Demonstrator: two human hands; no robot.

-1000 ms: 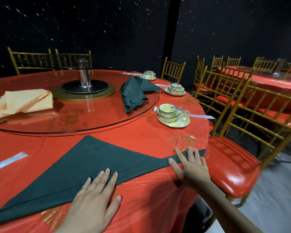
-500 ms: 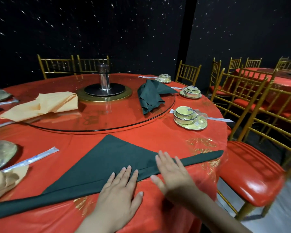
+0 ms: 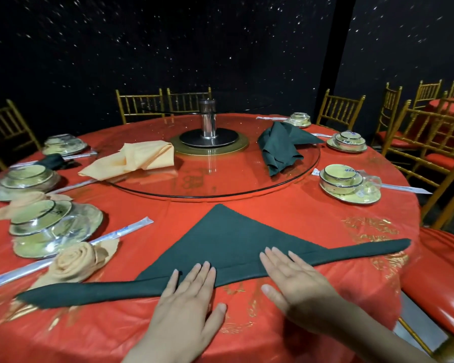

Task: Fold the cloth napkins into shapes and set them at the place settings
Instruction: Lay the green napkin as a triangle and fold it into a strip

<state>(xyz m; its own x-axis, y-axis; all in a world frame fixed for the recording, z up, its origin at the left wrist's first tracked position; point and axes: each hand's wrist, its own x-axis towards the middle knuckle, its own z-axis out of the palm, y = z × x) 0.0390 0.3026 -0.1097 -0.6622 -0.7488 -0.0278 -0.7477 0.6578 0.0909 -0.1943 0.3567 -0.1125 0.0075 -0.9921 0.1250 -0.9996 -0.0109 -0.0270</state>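
Observation:
A dark green napkin [image 3: 222, 242] lies flat on the red tablecloth [image 3: 312, 216], folded into a wide triangle with a narrow folded band along its near edge. My left hand [image 3: 186, 305] presses flat on that band near the middle, fingers straight. My right hand [image 3: 294, 281] lies flat beside it on the band, fingers spread. A peach napkin rolled into a rose [image 3: 76, 263] sits by the left place setting [image 3: 50, 226].
A glass turntable [image 3: 220, 179] holds a loose peach napkin [image 3: 134, 161], a crumpled green napkin [image 3: 281, 148] and a steel centre post [image 3: 207, 124]. Bowl settings [image 3: 349, 182] and wrapped chopsticks [image 3: 121, 231] ring the table. Gold chairs with red seats [image 3: 440, 281] stand at the right.
My right hand has slid left along the napkin's folded edge toward my left hand. The view has swung left, bringing the left place settings and the rose napkin into sight.

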